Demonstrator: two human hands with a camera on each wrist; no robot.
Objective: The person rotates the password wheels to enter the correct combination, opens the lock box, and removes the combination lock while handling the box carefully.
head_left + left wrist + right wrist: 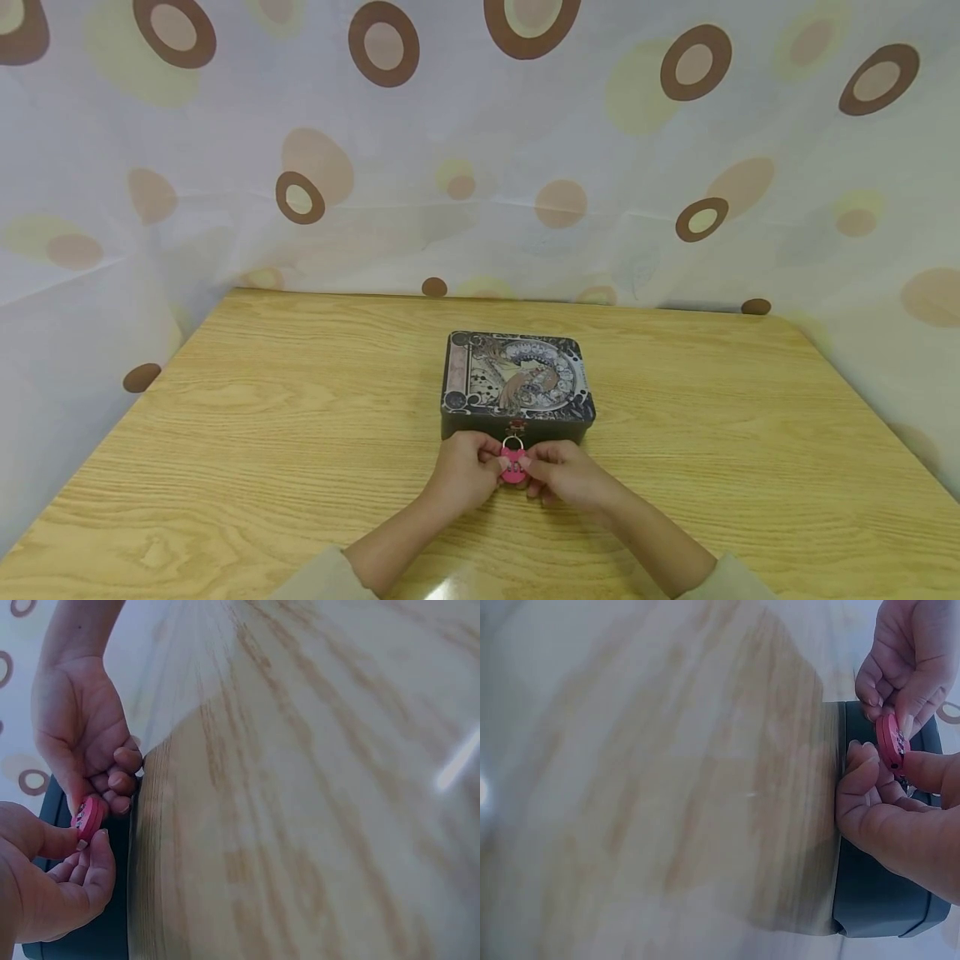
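A pink combination padlock (513,477) hangs by its shackle at the front clasp (517,426) of a dark tin box (525,375) with an ornate printed lid. My left hand (467,473) pinches the padlock's left side between thumb and fingers. From the other side, my right hand (567,473) pinches its right edge, the thumb lying near the number dials. The left wrist view shows the padlock (89,817) edge-on between both hands' fingertips. In the right wrist view, curled right-hand fingers (859,780) sit behind the padlock (889,742), close to the box's dark front wall.
The box stands on a wood-grain table (300,400), its lid down. Behind the table hangs a pale curtain (480,167) with brown and yellow oval prints. A bright reflection shows on the tabletop near the front edge.
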